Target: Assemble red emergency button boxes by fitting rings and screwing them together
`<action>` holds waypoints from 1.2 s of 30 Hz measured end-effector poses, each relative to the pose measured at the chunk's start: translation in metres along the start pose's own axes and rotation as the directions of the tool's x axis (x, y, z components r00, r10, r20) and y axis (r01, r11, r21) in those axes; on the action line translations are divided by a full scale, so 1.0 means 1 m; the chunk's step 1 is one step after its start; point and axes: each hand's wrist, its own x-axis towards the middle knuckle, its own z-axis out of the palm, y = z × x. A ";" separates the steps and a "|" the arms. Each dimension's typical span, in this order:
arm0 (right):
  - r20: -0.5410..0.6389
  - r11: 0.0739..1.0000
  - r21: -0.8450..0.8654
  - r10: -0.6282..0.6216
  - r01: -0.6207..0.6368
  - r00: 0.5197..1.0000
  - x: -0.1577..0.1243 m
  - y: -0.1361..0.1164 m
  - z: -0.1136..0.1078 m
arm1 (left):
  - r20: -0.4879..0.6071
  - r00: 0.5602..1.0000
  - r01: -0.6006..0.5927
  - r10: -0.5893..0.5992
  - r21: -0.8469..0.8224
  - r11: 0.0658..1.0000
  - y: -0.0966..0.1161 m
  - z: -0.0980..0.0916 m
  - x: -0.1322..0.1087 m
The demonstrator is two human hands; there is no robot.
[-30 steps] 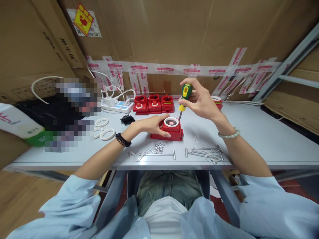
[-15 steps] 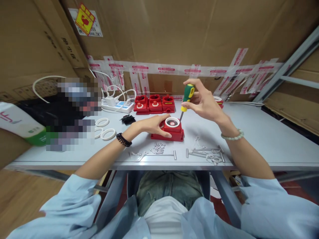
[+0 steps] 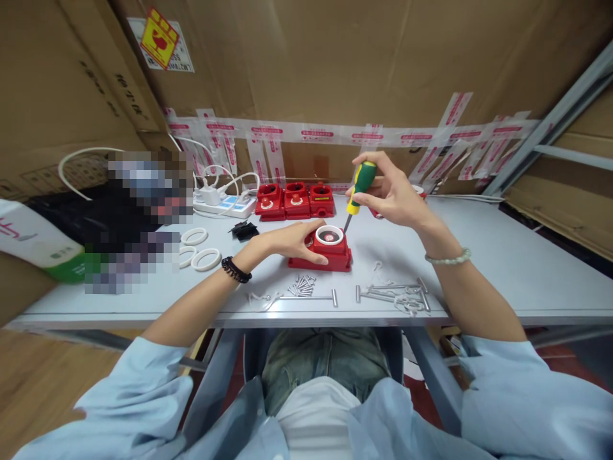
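A red box-shaped housing with a white ring on its top lies on the table in front of me. My left hand grips the housing from the left, thumb along its near side. In my right hand is a green and yellow screwdriver, tilted, its shaft pointing down at the housing's right back corner beside the ring. Whether the tip sits on a screw is too small to tell. Small screws lie in a pile just in front of the housing.
Red housings stand in a row at the back; another is partly hidden behind my right hand. White rings, black pieces and a power strip are at left. Metal T-shaped bars lie near the front edge.
The screwdriver's handle has turned and leans slightly more to the right, with my right fingers shifted around it. My left hand stays on the housing. The view has shifted slightly.
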 end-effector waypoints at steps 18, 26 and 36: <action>-0.360 0.996 -0.069 -0.083 0.062 0.929 -0.006 -0.028 -0.010 | -0.039 0.999 -0.024 0.022 -0.041 0.999 -0.004 0.003 0.000; 0.053 0.994 0.108 -0.042 0.036 0.998 -0.030 -0.036 0.044 | -0.025 0.994 -0.113 0.111 -0.104 0.988 -0.005 0.004 0.003; 0.098 0.994 0.085 -0.070 0.062 0.993 -0.033 -0.029 0.057 | -0.051 0.987 -0.157 0.152 -0.137 0.978 -0.007 0.005 0.004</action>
